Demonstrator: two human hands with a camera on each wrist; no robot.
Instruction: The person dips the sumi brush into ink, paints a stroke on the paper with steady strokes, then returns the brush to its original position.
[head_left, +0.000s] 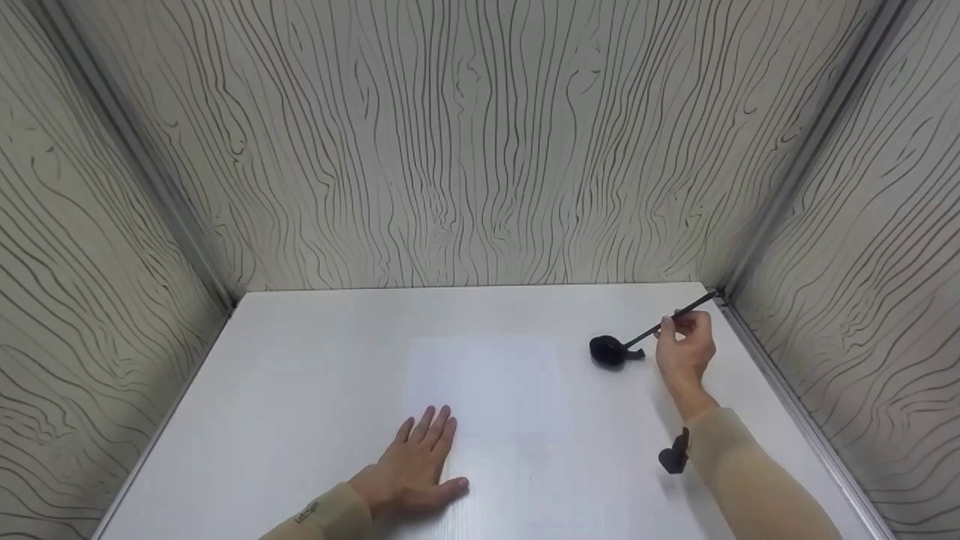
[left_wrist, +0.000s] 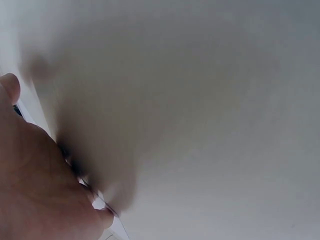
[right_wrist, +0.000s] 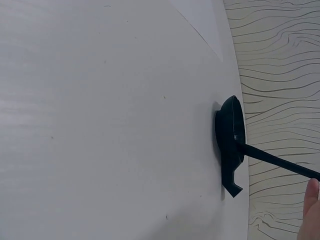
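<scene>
A thin black stick [head_left: 643, 337], shaped like a brush or pen handle, slants between the fingers of my right hand [head_left: 686, 350]. Its lower end stands in a small round black dish [head_left: 606, 351] with a short bent handle; the tip is hidden inside. In the right wrist view the dish [right_wrist: 230, 125] rests on the table and the stick [right_wrist: 280, 161] rises toward my fingertips. A white sheet of paper [head_left: 487, 382] lies mid-table. My left hand [head_left: 417, 465] rests flat with spread fingers, fingertips on the sheet's lower left corner.
The white table [head_left: 300, 360] meets a wood-patterned back wall [head_left: 465, 150] and side walls on the left and right. Grey metal posts [head_left: 150, 165] run up the corners. A black wrist mount [head_left: 675, 452] sticks out from my right sleeve.
</scene>
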